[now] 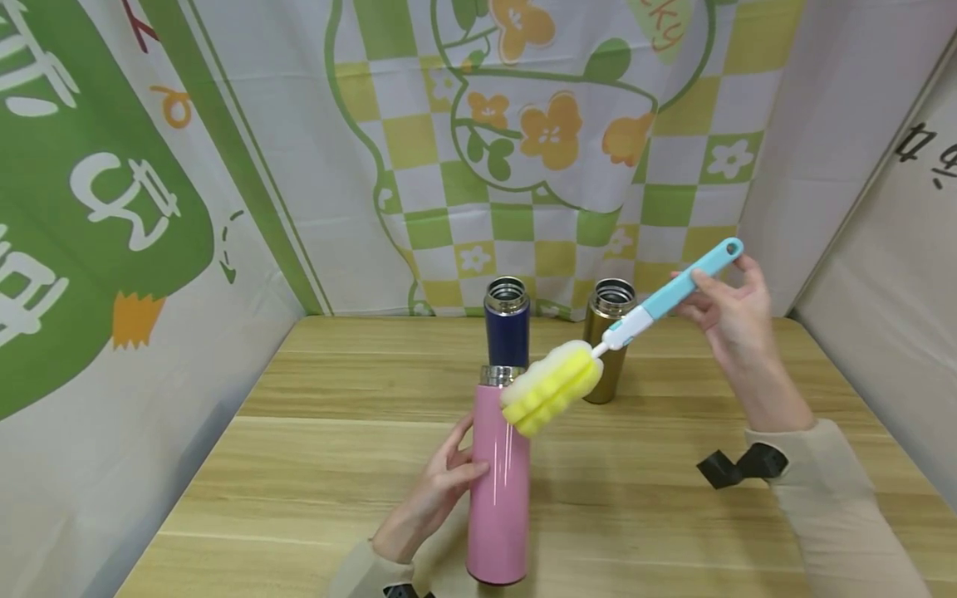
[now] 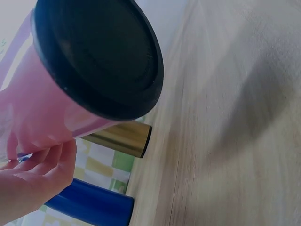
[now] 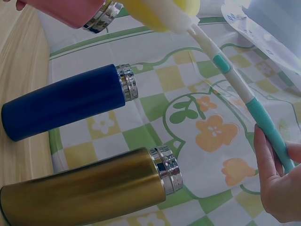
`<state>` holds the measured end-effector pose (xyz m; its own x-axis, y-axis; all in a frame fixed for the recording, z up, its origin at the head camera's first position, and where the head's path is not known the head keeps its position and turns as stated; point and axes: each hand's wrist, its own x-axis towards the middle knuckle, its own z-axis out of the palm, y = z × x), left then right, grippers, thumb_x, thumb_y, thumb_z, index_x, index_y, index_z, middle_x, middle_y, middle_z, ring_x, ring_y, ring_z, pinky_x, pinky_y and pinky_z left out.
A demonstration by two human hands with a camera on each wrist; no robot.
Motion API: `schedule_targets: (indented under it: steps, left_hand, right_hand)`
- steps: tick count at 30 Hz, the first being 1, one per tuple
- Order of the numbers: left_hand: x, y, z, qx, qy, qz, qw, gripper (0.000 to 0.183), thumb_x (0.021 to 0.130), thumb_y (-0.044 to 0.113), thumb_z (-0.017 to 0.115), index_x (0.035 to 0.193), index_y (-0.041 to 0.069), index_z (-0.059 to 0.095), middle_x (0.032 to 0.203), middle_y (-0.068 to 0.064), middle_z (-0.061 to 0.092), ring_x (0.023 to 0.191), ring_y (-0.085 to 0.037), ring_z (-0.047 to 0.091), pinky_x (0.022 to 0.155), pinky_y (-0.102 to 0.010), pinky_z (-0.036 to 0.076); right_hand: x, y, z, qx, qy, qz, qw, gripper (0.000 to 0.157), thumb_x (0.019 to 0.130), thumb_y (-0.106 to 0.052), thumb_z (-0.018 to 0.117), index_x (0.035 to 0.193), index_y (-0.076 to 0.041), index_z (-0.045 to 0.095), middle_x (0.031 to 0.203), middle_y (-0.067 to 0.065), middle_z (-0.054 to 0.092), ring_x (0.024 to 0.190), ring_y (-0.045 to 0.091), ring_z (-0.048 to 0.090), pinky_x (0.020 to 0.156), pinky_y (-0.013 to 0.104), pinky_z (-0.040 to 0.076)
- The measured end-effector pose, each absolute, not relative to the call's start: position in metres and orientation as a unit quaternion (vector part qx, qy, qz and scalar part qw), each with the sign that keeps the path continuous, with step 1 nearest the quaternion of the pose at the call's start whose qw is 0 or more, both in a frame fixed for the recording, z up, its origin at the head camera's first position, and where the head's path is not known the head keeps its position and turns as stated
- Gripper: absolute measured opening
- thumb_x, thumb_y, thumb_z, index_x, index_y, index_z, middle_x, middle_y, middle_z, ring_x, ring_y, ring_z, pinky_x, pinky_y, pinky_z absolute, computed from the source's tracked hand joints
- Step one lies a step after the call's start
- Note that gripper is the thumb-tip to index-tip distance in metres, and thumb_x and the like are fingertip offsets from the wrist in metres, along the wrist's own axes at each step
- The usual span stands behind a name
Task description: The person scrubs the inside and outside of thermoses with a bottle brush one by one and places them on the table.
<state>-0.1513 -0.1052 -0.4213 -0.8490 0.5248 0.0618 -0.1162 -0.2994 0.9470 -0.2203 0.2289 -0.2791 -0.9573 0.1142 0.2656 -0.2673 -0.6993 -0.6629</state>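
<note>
My left hand [image 1: 441, 482] grips a pink thermos bottle [image 1: 499, 490] around its side, the fingers behind it and the thumb in front. The bottle is lidless with a steel neck, held upright; its black base [image 2: 103, 56] shows clear of the table in the left wrist view. My right hand [image 1: 736, 311] pinches the turquoise handle of a bottle brush [image 1: 676, 291] between thumb and fingers. The brush slants down to the left. Its yellow and white sponge head [image 1: 553, 386] overlaps the pink bottle's upper part in the head view; in the right wrist view it is partly cut off.
Farther back on the wooden table [image 1: 336, 448] stand a navy blue thermos bottle [image 1: 507, 332] and a gold one [image 1: 604, 374], both upright with uncovered steel necks. A patterned cloth [image 1: 419, 141] hangs behind the table's back edge.
</note>
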Motion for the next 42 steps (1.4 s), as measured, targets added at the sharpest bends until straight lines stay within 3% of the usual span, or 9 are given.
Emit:
schedule_targets:
  steps: [8,14,17,20,24,27,33,37,42]
  left_hand:
    - [-0.152,-0.094,-0.418,0.126,0.596,0.772,0.184,0.09,0.072,0.005,0.07,0.139,0.008,0.011,0.106,-0.014,0.057,0.091,-0.018,0.058,0.08,-0.035,0.045]
    - [-0.151,-0.091,-0.42,0.106,0.602,0.778,0.146,0.09,0.07,0.004,0.071,0.139,0.007,0.013,0.118,-0.02,0.045,0.097,-0.021,0.054,0.083,-0.036,0.044]
    - [-0.15,-0.094,-0.423,0.111,0.59,0.787,0.141,0.092,0.072,0.006,0.069,0.141,0.009,0.008,0.126,-0.024,0.036,0.102,-0.023,0.052,0.086,-0.037,0.043]
    - [-0.149,-0.095,-0.423,0.117,0.579,0.795,0.136,0.09,0.076,0.008,0.065,0.143,0.017,0.005,0.13,-0.028,0.031,0.103,-0.024,0.051,0.086,-0.038,0.043]
    - [-0.148,-0.096,-0.421,0.123,0.586,0.791,0.121,0.084,0.082,0.012,0.059,0.143,0.026,0.003,0.127,-0.031,0.033,0.102,-0.025,0.051,0.085,-0.038,0.043]
    - [-0.147,-0.097,-0.42,0.125,0.594,0.786,0.117,0.079,0.086,0.015,0.054,0.143,0.028,0.0,0.128,-0.034,0.031,0.104,-0.026,0.05,0.086,-0.038,0.041]
    - [-0.145,-0.097,-0.418,0.137,0.567,0.801,0.137,0.066,0.093,0.017,0.041,0.142,0.03,-0.002,0.142,-0.025,0.011,0.109,-0.022,0.046,0.089,-0.039,0.038]
    - [-0.144,-0.094,-0.417,0.124,0.553,0.812,0.14,0.076,0.089,0.013,0.049,0.141,0.035,-0.002,0.138,-0.025,0.02,0.104,-0.022,0.05,0.085,-0.041,0.041]
    - [-0.145,-0.091,-0.418,0.11,0.571,0.807,0.101,0.092,0.078,0.005,0.062,0.141,0.034,0.002,0.131,-0.023,0.03,0.1,-0.022,0.052,0.081,-0.042,0.043]
  right_hand:
    - [-0.221,0.23,-0.28,0.102,-0.366,0.917,0.119,0.051,0.08,0.012,0.054,0.118,-0.01,0.028,0.076,0.018,0.062,0.072,0.031,0.064,0.061,0.037,0.052]
    - [-0.221,0.24,-0.282,0.093,-0.345,0.92,0.161,0.043,0.079,0.011,0.056,0.11,-0.007,0.034,0.075,0.021,0.062,0.063,0.03,0.064,0.056,0.037,0.052]
    - [-0.218,0.247,-0.283,0.079,-0.347,0.92,0.166,0.045,0.078,0.011,0.057,0.111,-0.008,0.033,0.078,0.02,0.06,0.066,0.03,0.064,0.058,0.037,0.053]
    - [-0.215,0.252,-0.284,0.061,-0.358,0.918,0.16,0.049,0.078,0.01,0.057,0.114,-0.01,0.031,0.085,0.018,0.055,0.072,0.03,0.064,0.063,0.038,0.052]
    - [-0.212,0.256,-0.288,0.056,-0.37,0.915,0.15,0.052,0.079,0.01,0.056,0.118,-0.01,0.029,0.088,0.017,0.051,0.076,0.03,0.063,0.069,0.038,0.051]
    - [-0.211,0.257,-0.292,0.062,-0.37,0.916,0.142,0.053,0.079,0.01,0.055,0.119,-0.01,0.028,0.083,0.016,0.054,0.076,0.03,0.064,0.069,0.038,0.051]
    - [-0.209,0.256,-0.297,0.076,-0.379,0.912,0.136,0.054,0.08,0.01,0.055,0.12,-0.01,0.026,0.078,0.016,0.058,0.073,0.028,0.064,0.068,0.038,0.051]
    - [-0.209,0.255,-0.3,0.082,-0.385,0.91,0.13,0.056,0.08,0.01,0.054,0.122,-0.01,0.023,0.078,0.016,0.059,0.073,0.029,0.064,0.068,0.037,0.051]
    - [-0.208,0.255,-0.302,0.1,-0.388,0.908,0.125,0.049,0.081,0.011,0.052,0.118,-0.008,0.026,0.079,0.017,0.06,0.071,0.03,0.064,0.067,0.038,0.051]
